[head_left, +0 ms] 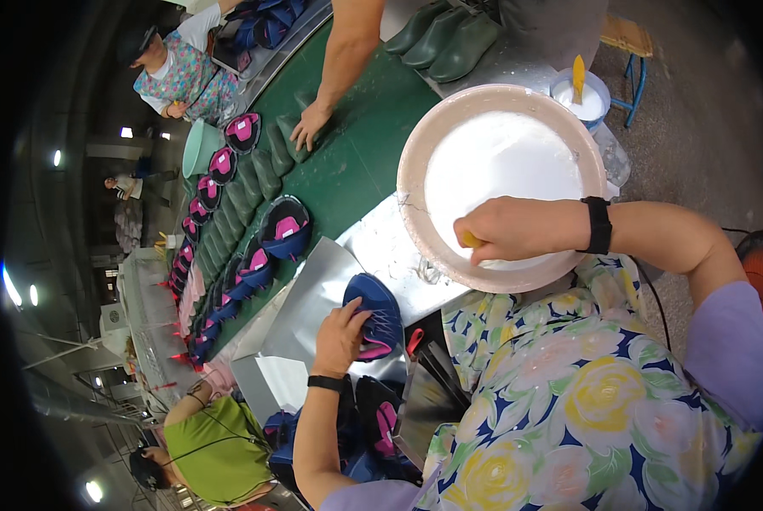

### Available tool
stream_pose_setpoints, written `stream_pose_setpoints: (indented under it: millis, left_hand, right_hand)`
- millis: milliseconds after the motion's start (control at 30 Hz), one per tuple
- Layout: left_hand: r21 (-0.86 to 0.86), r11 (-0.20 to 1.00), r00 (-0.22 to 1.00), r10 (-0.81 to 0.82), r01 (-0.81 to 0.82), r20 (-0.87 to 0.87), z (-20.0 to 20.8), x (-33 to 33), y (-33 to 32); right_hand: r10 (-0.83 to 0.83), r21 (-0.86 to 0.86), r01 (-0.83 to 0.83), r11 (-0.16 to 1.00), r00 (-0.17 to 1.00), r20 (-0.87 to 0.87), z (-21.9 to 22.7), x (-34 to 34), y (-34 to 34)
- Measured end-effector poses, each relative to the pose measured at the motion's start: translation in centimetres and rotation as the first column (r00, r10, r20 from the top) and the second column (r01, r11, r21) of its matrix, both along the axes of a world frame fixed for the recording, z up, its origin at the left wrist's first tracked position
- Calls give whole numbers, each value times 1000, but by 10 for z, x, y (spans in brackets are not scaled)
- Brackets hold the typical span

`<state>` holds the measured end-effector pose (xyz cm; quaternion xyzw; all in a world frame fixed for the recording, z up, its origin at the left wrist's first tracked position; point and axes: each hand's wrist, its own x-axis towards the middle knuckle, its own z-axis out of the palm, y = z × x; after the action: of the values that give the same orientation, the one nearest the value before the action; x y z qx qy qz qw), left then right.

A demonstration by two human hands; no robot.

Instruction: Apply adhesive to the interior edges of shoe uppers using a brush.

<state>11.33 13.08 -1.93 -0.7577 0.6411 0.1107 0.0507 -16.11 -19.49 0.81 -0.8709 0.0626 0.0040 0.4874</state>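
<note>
My left hand (339, 340) is closed on a navy blue shoe upper (376, 298) with laces and a pink inside, held at the edge of a metal tray (300, 285). My right hand (518, 230) hangs over a wide beige basin (415, 162) of white liquid (505, 157). Its fingers are wrapped round a yellow-handled brush (471, 239), of which only the handle shows; the lower end is hidden. More dark shoe uppers (381, 417) with pink insides lie below my left hand.
A green conveyor belt (356, 170) carries rows of shoe uppers (286, 226) and dark green shoe forms (262, 175). A co-worker's hand (311, 126) touches one form. Green boots (462, 47) and a small bucket (601, 92) with a yellow handle stand beyond the basin. Other people stand along the belt.
</note>
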Motion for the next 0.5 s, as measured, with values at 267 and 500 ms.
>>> stream_pose_setpoints:
  millis: [267, 500]
  left_hand:
    - [-3, 767, 706, 589, -642, -392, 21, 8, -5]
    - [-440, 830, 762, -27, -343, -646, 106, 10, -93]
  right_hand:
    - [-179, -243, 236, 941, 955, 236, 12, -27, -55]
    - [-341, 4, 374, 927, 841, 421, 47, -18, -76]
